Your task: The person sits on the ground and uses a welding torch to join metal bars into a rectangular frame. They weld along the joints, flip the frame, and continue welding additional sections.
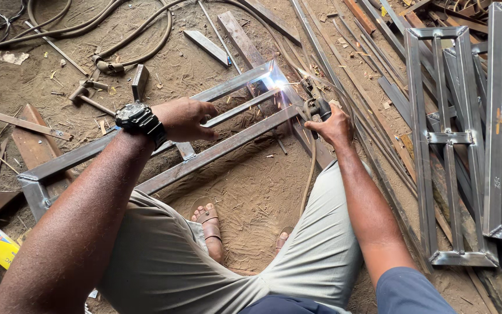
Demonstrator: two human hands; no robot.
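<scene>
Steel frame [216, 148], long and rectangular, lies flat on the sandy ground [251, 192] across our knees. Our left hand [188, 118] presses down on its middle bar, fingers curled loosely over the tubing, a black wristwatch [140, 121] just behind them. Our right hand [332, 125] has its fingers wrapped tight around the dark welding electrode holder [318, 104], whose tip reaches beyond the knuckles to a bright arc [275, 83] at the frame's far corner. Finished frames [454, 145] lie stacked well beyond our right fingers.
</scene>
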